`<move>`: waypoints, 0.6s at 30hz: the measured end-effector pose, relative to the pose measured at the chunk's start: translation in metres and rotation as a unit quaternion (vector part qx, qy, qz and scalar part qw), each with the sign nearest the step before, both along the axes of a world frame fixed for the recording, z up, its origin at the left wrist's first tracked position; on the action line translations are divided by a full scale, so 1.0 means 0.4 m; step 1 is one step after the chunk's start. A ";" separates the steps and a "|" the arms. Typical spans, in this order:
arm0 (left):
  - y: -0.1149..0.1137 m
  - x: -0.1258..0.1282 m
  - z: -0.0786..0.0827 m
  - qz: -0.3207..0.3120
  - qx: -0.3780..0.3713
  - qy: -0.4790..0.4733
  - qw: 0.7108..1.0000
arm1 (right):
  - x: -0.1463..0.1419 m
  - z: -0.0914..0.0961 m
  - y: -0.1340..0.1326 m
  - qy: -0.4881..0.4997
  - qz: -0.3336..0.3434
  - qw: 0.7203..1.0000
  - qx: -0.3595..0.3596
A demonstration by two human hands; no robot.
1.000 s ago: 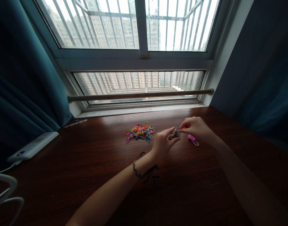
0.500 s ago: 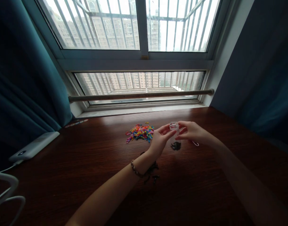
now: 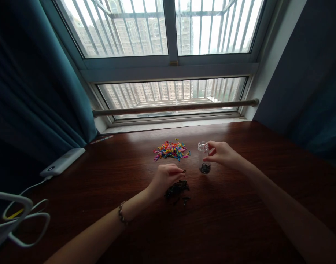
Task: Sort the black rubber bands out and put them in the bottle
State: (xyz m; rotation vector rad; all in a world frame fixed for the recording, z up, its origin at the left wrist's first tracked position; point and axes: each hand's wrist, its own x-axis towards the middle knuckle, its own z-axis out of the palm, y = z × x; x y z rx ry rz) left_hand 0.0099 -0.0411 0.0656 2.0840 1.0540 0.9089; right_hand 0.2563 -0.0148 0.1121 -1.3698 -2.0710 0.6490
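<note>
My right hand [image 3: 221, 154] grips the clear jar [image 3: 203, 154] by its upper right side. The jar stands upright on the table without a lid, and small dark pieces [image 3: 205, 168] lie at its bottom. Left of it, my left hand [image 3: 168, 178] is closed in a pinch, with a small dark loop-like piece [image 3: 184, 171] at the fingertips. Just below those fingers is a pile of small black pieces [image 3: 178, 187], its left side partly covered by the hand. Their exact kind is too small to tell.
Behind my left hand lies a heap of small, bright, multicoloured loop-like pieces [image 3: 172, 150]. A white power bank [image 3: 62, 162] with a cable rests at the table's left edge, near white tubing [image 3: 27, 242]. A window with a rail [image 3: 176, 107] stands behind the table.
My left hand has moved from the jar's mouth down and left to the black pile, where it pinches a small dark piece. My right hand still holds the jar. The view has shifted slightly.
</note>
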 end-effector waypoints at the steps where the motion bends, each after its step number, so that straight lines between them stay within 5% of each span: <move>1: -0.014 -0.021 -0.007 -0.003 0.031 0.055 0.998 | -0.002 -0.002 -0.001 -0.003 0.005 1.000 0.001; 5: -0.060 -0.067 -0.033 0.012 0.123 0.206 0.971 | -0.009 -0.005 -0.008 -0.006 0.025 1.000 -0.009; 8: -0.078 -0.083 -0.045 0.024 0.120 0.229 0.966 | -0.009 -0.001 -0.013 -0.007 0.032 0.999 -0.017; 12: -0.086 -0.104 -0.050 0.103 0.039 0.225 0.968 | -0.007 0.006 -0.018 -0.005 0.032 0.999 -0.020; 15: -0.088 -0.102 -0.046 0.097 -0.063 0.245 0.963 | -0.007 0.007 -0.018 -0.007 0.030 0.999 -0.021; 18: -0.088 -0.076 -0.039 0.092 -0.083 0.244 0.962 | -0.007 0.006 -0.016 -0.009 0.031 0.999 -0.022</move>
